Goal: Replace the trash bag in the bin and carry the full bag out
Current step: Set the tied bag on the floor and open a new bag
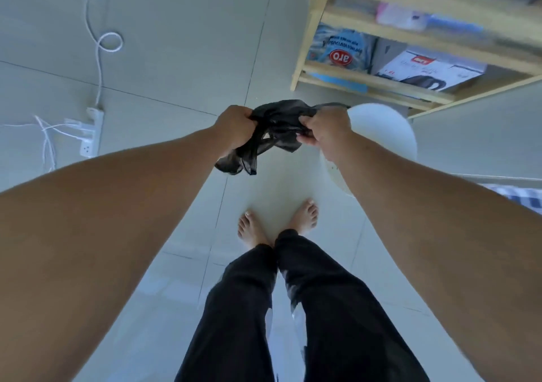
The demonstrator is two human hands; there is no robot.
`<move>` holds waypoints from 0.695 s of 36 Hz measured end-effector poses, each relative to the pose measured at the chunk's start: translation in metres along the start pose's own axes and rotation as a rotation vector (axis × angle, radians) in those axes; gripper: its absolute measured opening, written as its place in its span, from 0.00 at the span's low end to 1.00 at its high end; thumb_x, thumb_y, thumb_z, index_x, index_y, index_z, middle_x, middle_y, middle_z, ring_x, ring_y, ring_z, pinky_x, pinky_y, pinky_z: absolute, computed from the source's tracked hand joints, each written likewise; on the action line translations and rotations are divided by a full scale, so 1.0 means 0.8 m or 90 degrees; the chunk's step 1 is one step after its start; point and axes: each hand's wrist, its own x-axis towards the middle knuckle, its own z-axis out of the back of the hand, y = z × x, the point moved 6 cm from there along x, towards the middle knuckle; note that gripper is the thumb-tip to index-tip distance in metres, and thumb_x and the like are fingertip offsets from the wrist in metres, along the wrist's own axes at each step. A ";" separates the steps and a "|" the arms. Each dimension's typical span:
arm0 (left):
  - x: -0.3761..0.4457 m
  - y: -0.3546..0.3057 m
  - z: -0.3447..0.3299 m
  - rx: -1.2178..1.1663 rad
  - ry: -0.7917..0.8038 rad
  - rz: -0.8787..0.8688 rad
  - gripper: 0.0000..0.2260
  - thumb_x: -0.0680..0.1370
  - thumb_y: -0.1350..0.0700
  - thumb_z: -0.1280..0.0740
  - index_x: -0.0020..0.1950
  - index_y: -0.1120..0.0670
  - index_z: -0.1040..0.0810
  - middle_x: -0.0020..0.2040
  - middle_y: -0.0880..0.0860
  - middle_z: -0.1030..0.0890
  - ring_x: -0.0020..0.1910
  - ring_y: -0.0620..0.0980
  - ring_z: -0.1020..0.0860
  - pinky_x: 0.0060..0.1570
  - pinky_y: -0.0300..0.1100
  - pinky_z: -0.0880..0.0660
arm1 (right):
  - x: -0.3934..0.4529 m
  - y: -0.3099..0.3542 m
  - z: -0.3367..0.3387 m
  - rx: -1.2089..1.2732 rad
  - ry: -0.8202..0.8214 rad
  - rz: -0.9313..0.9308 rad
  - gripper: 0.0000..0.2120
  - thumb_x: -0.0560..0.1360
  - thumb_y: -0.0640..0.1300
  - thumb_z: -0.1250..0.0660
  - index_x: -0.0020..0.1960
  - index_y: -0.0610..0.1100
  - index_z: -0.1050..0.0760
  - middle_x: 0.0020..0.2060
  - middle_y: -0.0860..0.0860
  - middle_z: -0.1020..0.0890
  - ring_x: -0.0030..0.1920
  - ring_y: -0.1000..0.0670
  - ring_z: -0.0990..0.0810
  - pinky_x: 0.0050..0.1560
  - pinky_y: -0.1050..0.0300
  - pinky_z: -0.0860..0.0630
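A crumpled black trash bag [275,129] hangs between both hands at arm's length above the tiled floor. My left hand [234,126] grips its left end, and a loose tail of the bag droops below that hand. My right hand [325,127] pinches the right end. Just beyond and under my right forearm stands a white round bin [384,130], partly hidden by the arm; I cannot see its inside. No full bag shows in this view.
A wooden shelf unit [378,80] with packages and boxes stands at the upper right. A white power strip [92,132] with trailing cables lies on the floor at left. My bare feet [278,223] stand on the tiles below the bag. Checked fabric shows at the right edge.
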 end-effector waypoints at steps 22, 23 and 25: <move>-0.366 -0.199 0.097 -0.219 0.023 -0.088 0.19 0.68 0.44 0.29 0.45 0.59 0.17 0.43 0.54 0.15 0.43 0.54 0.16 0.48 0.46 0.21 | -0.400 0.141 0.136 -0.025 -0.057 0.156 0.05 0.77 0.41 0.30 0.46 0.42 0.26 0.32 0.46 0.24 0.21 0.55 0.24 0.27 0.58 0.19; -0.373 -0.203 0.104 -0.170 0.003 -0.102 0.16 0.68 0.46 0.28 0.43 0.60 0.18 0.42 0.54 0.16 0.41 0.53 0.18 0.44 0.44 0.24 | -0.405 0.148 0.150 -0.039 -0.080 0.174 0.08 0.77 0.44 0.30 0.47 0.40 0.25 0.33 0.46 0.24 0.25 0.53 0.23 0.28 0.58 0.19; -0.379 -0.208 0.115 -0.135 -0.023 -0.122 0.17 0.71 0.48 0.28 0.46 0.62 0.18 0.41 0.57 0.19 0.39 0.53 0.21 0.42 0.43 0.28 | -0.409 0.157 0.172 -0.036 -0.119 0.194 0.12 0.76 0.47 0.28 0.43 0.38 0.24 0.33 0.45 0.22 0.31 0.48 0.21 0.32 0.53 0.17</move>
